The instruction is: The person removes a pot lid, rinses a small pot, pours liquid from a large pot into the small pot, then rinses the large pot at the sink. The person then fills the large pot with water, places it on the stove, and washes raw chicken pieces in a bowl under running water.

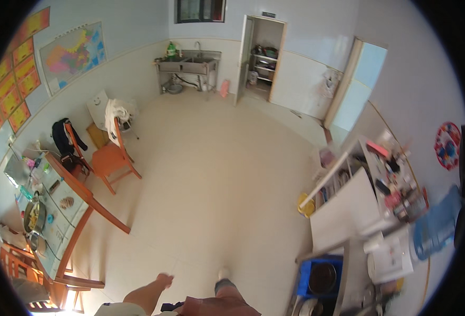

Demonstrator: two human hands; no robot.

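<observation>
My left hand (165,281) hangs low over the tiled floor (208,166), left of my leg. Its fingers are small and blurred, and nothing shows clearly in it. My right hand is out of view. A light shoe (224,272) and a dark sock (225,284) show at the bottom. Left of my hand stands a wooden table (83,227) with a glass-like top. It carries a metal pan with food (34,215), a blue roll of tape (50,218) and small items.
Orange wooden chairs (108,160) stand at left, two with clothes over their backs. At right are a white cabinet (341,213), a water dispenser (392,256) and a stove (322,278). Ahead are a steel sink (183,68) and an open door (245,59) beside shelves.
</observation>
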